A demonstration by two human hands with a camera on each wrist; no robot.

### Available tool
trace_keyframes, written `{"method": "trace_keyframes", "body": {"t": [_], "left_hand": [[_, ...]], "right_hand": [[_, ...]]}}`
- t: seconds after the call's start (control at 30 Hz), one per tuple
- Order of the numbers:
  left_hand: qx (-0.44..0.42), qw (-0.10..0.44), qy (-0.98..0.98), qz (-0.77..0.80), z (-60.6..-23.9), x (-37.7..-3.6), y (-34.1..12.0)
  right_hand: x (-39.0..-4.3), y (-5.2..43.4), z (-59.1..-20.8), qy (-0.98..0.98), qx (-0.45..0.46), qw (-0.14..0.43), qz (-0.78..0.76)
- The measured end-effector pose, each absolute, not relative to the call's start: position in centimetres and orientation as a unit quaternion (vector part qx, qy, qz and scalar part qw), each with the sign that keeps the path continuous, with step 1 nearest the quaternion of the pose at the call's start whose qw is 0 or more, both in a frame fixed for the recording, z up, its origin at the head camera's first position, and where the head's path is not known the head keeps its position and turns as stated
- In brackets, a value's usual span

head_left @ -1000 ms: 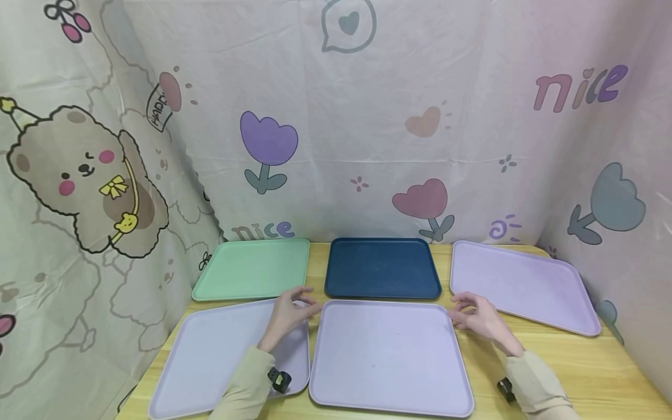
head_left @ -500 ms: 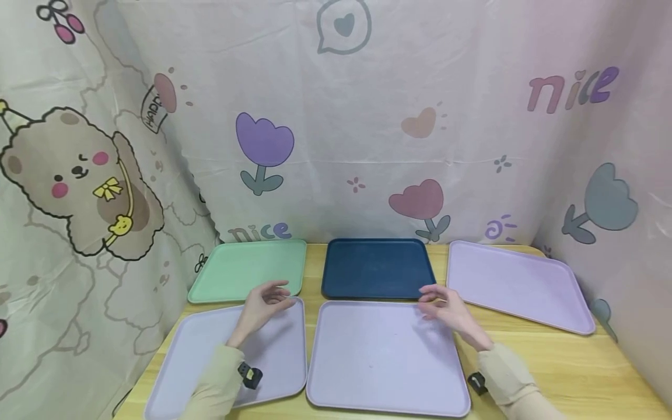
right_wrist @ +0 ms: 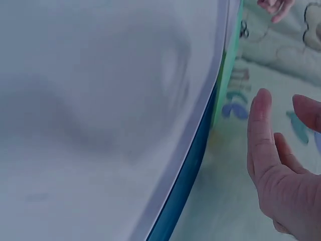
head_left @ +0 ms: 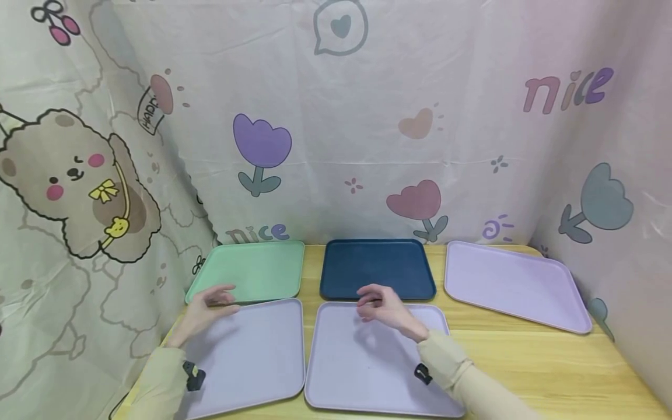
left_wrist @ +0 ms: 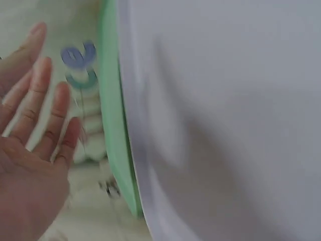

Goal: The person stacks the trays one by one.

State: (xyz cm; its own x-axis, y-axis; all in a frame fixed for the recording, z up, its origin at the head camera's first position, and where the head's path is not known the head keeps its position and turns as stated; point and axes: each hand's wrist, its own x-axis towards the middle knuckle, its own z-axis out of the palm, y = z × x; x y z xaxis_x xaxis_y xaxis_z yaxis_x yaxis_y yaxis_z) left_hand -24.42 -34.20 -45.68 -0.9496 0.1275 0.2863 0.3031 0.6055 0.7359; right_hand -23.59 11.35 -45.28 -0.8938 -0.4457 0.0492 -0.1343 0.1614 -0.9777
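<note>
- My left hand hangs with fingers loosely spread and nothing in it, over the far left corner of the left lilac tray, just by the near edge of the green tray. In the left wrist view the fingers are straight and bare, beside the edges of those two trays.
- My right hand is also loose and holds nothing; it hovers above the far edge of the middle lilac tray, just where that tray borders the dark blue tray. I cannot tell whether the fingertips touch either rim.
- As I judge it, no tray is gripped or lifted: all five lie flat and apart on the tabletop, so the handling is at its start and any picking up or stacking is not yet done.
- The trays nearest my hands are shallow, rounded rectangles with a low raised rim, matte and plain. Nothing lies in them.
- Outward, a third lilac tray sits at the far right, skewed to the others and well apart from both hands.
- Behind it all hangs a printed cloth backdrop with tulips, hearts and a bear.
</note>
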Motion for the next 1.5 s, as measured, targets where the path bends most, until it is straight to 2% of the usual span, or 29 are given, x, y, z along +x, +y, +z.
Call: {"method": "trace_keyframes", "body": {"t": [0.2,0.47,0.73,1.07,1.5], "left_hand": [[-0.063,0.087,-0.916,-0.386,-45.4,-23.1,-38.4],[0.012,0.020,-0.934,-0.356,-46.2,-21.0,-42.5],[0.015,-0.018,-0.936,-0.351,-46.8,-20.2,-42.9],[0.025,-0.035,-0.927,-0.372,-47.7,-19.8,-43.8],[0.056,-0.068,-0.919,-0.384,-47.9,-19.6,-43.9]], "right_hand": [[-23.4,6.8,-44.9,0.737,-0.220,0.157,-0.619],[-22.8,1.9,-45.9,0.726,-0.217,0.185,-0.625],[-22.4,0.1,-46.7,0.706,-0.204,0.224,-0.641],[-22.2,-2.0,-46.1,0.686,-0.142,0.284,-0.654],[-22.1,-3.7,-46.2,0.631,-0.108,0.332,-0.692]]}}
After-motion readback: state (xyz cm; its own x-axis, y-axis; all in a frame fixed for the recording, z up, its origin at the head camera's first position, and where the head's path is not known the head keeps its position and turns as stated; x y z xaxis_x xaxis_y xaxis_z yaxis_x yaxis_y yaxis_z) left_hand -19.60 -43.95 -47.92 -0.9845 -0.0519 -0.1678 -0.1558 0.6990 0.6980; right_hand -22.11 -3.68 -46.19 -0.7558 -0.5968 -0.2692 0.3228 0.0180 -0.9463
